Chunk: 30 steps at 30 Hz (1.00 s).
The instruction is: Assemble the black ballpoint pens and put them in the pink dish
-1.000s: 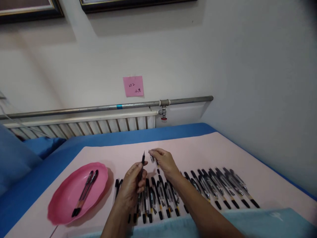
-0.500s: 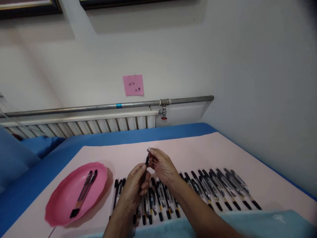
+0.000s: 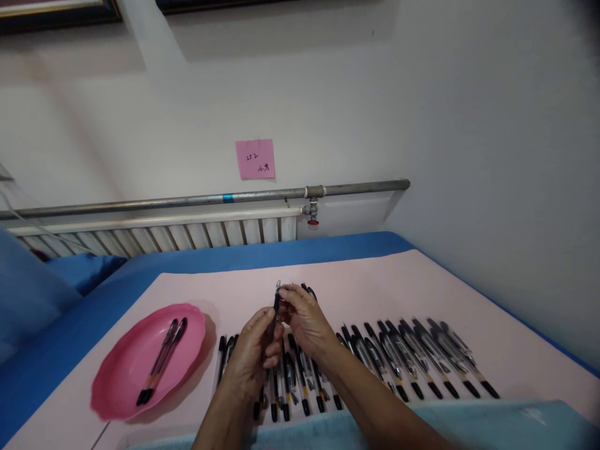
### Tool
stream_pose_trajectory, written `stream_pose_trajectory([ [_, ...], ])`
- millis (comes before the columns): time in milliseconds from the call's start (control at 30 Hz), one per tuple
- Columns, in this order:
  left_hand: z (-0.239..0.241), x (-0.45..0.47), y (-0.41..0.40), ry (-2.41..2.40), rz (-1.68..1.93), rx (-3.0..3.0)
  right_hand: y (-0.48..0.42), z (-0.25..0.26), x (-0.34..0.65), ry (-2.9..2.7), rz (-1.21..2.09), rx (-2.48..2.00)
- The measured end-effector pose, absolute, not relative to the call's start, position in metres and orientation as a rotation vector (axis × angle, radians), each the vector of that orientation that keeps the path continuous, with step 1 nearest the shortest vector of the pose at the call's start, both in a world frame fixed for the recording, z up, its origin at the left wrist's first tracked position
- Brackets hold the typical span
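Observation:
My left hand (image 3: 257, 344) is closed around a pen (image 3: 276, 304) that points up and away from me, its black grip and silvery conical tip showing above the fingers. My right hand (image 3: 305, 319) pinches that pen close to the tip from the right side. Behind the right knuckles a black, cap-like piece (image 3: 310, 292) sticks out; whether the hand holds it I cannot tell. Beneath both hands lie several disassembled pens (image 3: 304, 381) in a row, with black caps, clear barrels and small metal tips, partly hidden by my wrists.
A pink scalloped plate (image 3: 115, 369) on the left holds two pens (image 3: 162, 362). To the right lies another group of pens and parts (image 3: 417, 356). A light blue cloth (image 3: 469, 422) runs along the near edge. A radiator (image 3: 210, 234) and pipe (image 3: 187, 202) line the wall.
My right fingers have slid slightly down from the pen's tip, so the metal tip now stands clear above them. A black cap-like piece has come into view behind the right hand.

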<state>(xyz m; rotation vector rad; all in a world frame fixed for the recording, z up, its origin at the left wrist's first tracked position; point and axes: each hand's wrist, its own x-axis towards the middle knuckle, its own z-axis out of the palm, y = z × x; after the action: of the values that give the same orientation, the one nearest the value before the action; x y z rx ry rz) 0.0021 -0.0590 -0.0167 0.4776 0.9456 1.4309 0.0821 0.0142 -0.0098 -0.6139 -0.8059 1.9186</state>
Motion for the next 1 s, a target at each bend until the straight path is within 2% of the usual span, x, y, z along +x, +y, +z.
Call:
stream_pose_trajectory([
  [500,-0.017,0.0,-0.058,0.937,1.396,0.477,0.031,0.0,0.099,-0.939,1.818,-0.713],
  [700,-0.023,-0.002,-0.056,0.943,1.415,0.468,0.037,0.001,0.11,-0.911,1.924,-0.871],
  [1000,-0.022,-0.005,-0.056,0.953,1.461,0.449,0.034,0.012,0.114,-0.867,2.099,-0.742],
])
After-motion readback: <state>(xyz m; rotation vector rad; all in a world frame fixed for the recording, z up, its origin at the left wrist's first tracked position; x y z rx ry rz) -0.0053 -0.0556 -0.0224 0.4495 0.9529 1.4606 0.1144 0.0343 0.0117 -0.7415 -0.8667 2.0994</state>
